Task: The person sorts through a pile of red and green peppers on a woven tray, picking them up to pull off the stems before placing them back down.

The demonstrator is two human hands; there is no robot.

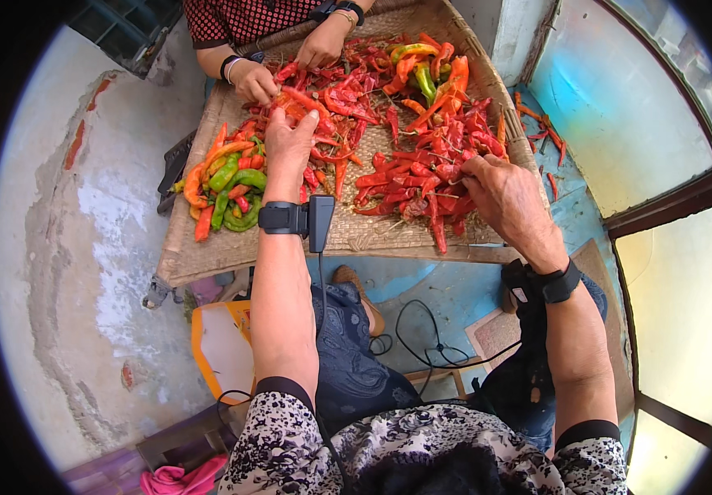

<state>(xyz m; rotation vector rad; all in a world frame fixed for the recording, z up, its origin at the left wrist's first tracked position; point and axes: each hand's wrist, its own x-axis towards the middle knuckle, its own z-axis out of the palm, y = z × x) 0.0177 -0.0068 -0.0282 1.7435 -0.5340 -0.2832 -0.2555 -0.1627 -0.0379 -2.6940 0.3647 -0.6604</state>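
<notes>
My left hand (290, 148) reaches over the middle of a woven tray (290, 251), thumb and fingers closed at a red chili pepper (300, 100); part of the grip is hidden. At the right, my right hand (504, 198) bends over a heap of dried red chilies (422, 183), its fingertips pinched together at the heap's edge. What they pinch is hard to make out. Below and left of my left hand lies a group of green and orange peppers (236, 183). Another fresh bunch of peppers (438, 73) rests at the far right.
Across the tray, a person's hands (255, 81) work among the chilies. Loose chilies (547, 132) lie on the blue floor (405, 285) beyond the tray's right edge. Black cables (426, 359) trail below. A glazed window frame (669, 198) stands right, a worn wall (108, 198) left.
</notes>
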